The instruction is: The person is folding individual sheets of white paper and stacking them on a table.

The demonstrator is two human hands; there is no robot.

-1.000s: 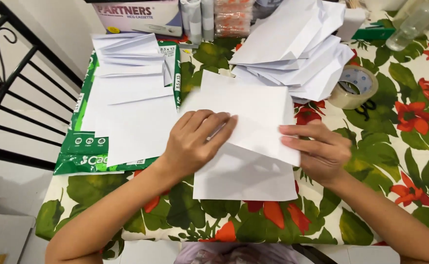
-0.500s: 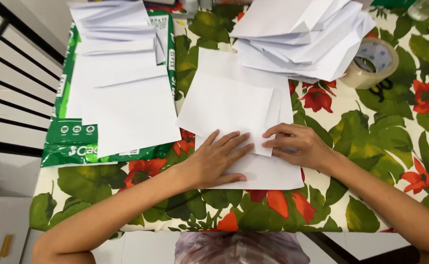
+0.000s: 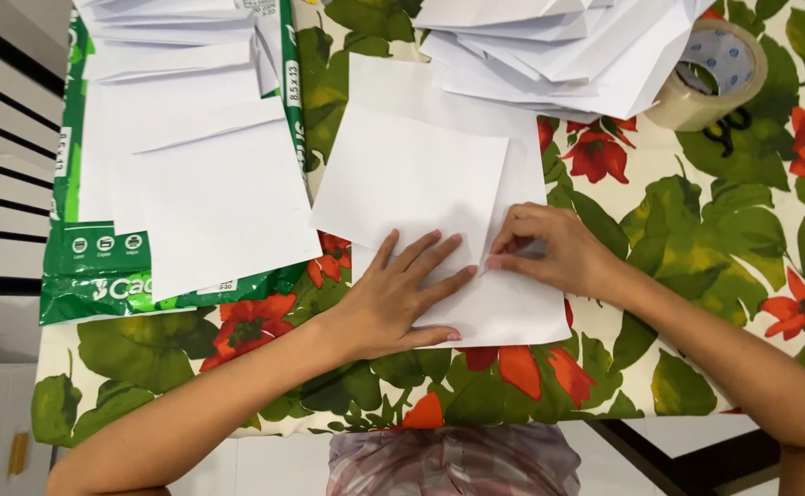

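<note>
Floral oilcloth, green leaves and red blooms on cream, covers the table under inspection. From the hands outward: the left hand lies flat, fingers spread and extended, palm down on the folded white sheet, gripping nothing, only pinning it. The right hand sits just beside it, fingers curled with the tips pinched at the lower right corner of the folded flap, where that flap meets the layer beneath; it appears to hold the paper's edge, though the exact grip is partly hidden by the knuckles. The sheet lies directly ahead of both hands, its long axis running away from the person and slightly tilted to the left, the fold edge on its right side, nearer the right hand. Beyond, a loose heap of folded white papers touches the sheet's far end. A roll of clear packing tape rests just beside that heap, to the right. To the left, flat white sheets lie on an opened green paper-ream wrapper, near the table's edge.
</note>
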